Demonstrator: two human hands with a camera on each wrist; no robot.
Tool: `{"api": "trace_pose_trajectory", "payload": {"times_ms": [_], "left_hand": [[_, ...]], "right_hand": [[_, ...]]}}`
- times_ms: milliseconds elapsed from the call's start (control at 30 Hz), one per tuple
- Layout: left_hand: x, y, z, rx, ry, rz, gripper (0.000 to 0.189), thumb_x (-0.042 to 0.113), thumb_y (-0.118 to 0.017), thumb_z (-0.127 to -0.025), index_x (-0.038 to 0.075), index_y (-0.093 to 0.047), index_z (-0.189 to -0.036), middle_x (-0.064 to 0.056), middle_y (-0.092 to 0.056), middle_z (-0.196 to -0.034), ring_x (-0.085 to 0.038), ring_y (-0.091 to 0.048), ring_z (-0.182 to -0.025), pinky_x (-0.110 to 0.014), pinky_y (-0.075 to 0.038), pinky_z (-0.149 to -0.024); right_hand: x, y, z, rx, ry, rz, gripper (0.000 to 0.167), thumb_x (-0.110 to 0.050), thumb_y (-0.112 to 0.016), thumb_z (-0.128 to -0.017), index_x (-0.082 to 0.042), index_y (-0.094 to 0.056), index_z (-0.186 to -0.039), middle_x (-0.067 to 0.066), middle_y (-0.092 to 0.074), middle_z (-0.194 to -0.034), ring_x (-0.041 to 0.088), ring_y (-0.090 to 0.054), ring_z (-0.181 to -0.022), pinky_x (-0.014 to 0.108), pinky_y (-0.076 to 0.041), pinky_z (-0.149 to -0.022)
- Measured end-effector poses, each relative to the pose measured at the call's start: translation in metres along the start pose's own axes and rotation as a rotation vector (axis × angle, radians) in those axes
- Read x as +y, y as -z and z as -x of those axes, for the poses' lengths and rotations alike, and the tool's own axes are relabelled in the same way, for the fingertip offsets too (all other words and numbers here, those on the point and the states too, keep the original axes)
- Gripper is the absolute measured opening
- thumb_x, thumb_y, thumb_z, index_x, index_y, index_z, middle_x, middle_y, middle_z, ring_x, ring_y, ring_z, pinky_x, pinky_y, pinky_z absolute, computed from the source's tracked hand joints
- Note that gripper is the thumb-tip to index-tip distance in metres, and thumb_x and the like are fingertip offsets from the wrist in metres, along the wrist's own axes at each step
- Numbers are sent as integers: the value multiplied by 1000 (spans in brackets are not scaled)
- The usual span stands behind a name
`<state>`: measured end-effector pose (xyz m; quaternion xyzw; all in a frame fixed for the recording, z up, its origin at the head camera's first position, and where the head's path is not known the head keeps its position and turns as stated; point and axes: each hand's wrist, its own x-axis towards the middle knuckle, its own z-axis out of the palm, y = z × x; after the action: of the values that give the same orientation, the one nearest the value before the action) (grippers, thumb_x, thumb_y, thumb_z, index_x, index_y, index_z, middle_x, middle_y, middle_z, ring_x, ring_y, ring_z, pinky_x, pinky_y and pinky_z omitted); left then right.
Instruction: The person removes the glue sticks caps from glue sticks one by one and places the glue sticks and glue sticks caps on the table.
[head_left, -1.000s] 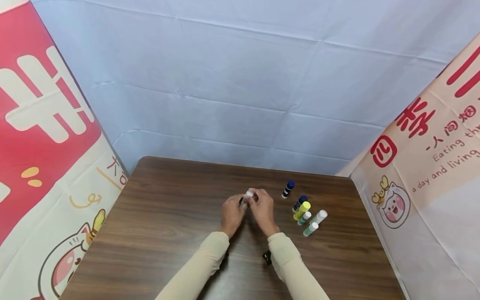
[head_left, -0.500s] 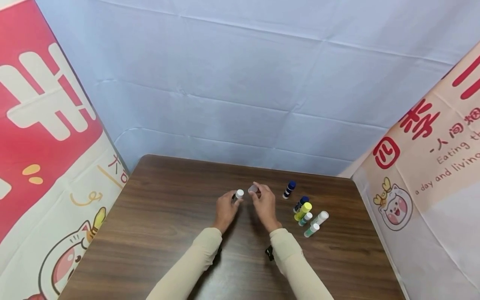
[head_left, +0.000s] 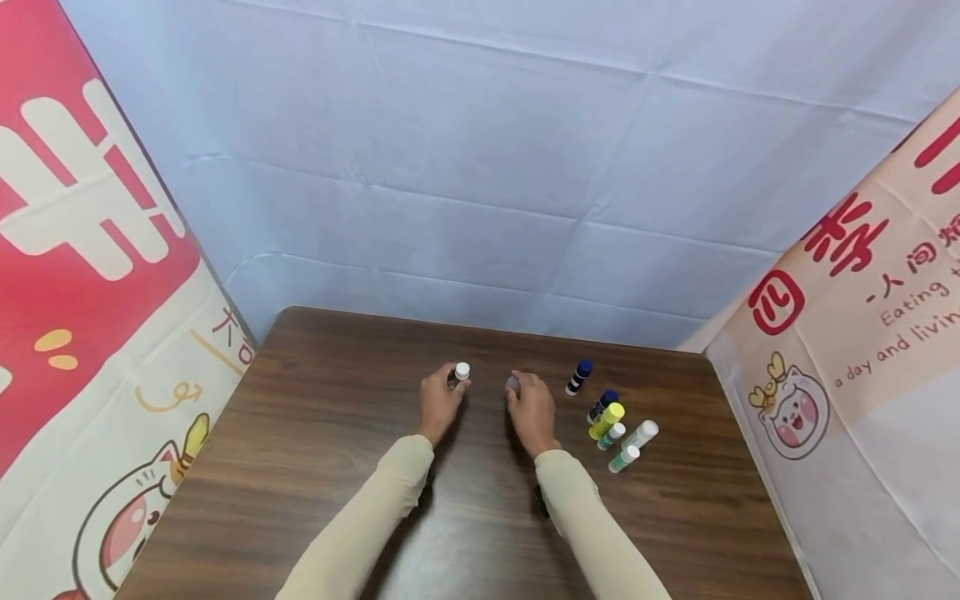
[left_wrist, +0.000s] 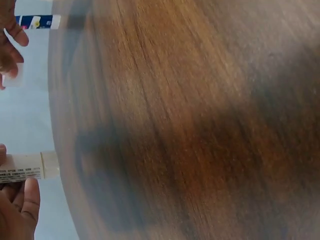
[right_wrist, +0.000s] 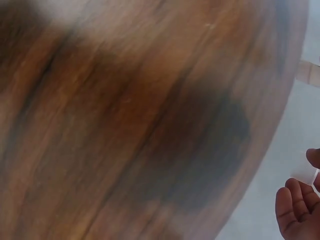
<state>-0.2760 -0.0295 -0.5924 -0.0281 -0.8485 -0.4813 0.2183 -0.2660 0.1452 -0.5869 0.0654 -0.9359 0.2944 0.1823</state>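
My left hand (head_left: 439, 404) holds a glue stick (head_left: 462, 370) left of the table's middle, its white top showing above the fingers. In the left wrist view, that glue stick (left_wrist: 22, 167) has a pale body with small printed text and a translucent end, gripped between thumb and fingers. A short way to the right, my right hand (head_left: 533, 410) pinches a small clear cap (head_left: 513, 384). The left wrist view shows this clear cap (left_wrist: 15, 76) at the fingertips, partly hidden by them. The two hands are apart.
Right of my right hand stand several glue sticks: a navy one (head_left: 577, 377), another navy one (head_left: 602, 405) behind a yellow one (head_left: 607, 422), a small white-capped one (head_left: 611, 437), a white one (head_left: 641, 434) and a green-and-white one (head_left: 624, 459). Cloth walls surround the brown table (head_left: 337, 417).
The hands were together at the glue stick; they have separated, the clear cap coming away in the right hand. The left hand has carried the glue stick left and slightly farther back.
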Motion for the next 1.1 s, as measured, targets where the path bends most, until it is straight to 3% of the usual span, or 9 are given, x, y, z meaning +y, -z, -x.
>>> {"api": "trace_pose_trajectory", "payload": {"times_ms": [367,767,867,1100], "left_hand": [[-12,-3,-5,-21,86,28,25,1,-80,-76,-3,-69,-97,-18,-71,-92,-28,-70,-83,-39,-57,-73],[-19,-3,-10,-57,83,-44,25,7,-81,-77,-2,-71,-99,-16,-72,-92,-29,-70,-86,-42,-56,-78],[-20,-3,-12,-74,93,-65,27,8,-81,-77,-2,-72,-100,-15,-72,-93,-29,-70,-87,-41,-55,-80],[-21,-3,-17,-92,89,-64,27,7,-80,-79,-2,-72,-103,-16,-72,-95,-30,-69,-89,-42,-55,-80]], "right_hand": [[10,-24,-4,-27,-33,38,31,-7,-71,-87,0,-63,-117,19,-66,-110,36,-63,-99,49,-52,-83],[12,-37,-4,4,5,108,13,-5,-73,-84,-2,-63,-93,12,-65,-81,31,-65,-74,45,-53,-63],[15,-39,-4,33,32,111,10,-3,-73,-83,-3,-64,-87,10,-66,-78,32,-65,-71,46,-53,-59],[19,-39,-8,-1,29,75,7,-2,-71,-85,-7,-69,-82,6,-68,-78,27,-67,-73,42,-55,-60]]}}
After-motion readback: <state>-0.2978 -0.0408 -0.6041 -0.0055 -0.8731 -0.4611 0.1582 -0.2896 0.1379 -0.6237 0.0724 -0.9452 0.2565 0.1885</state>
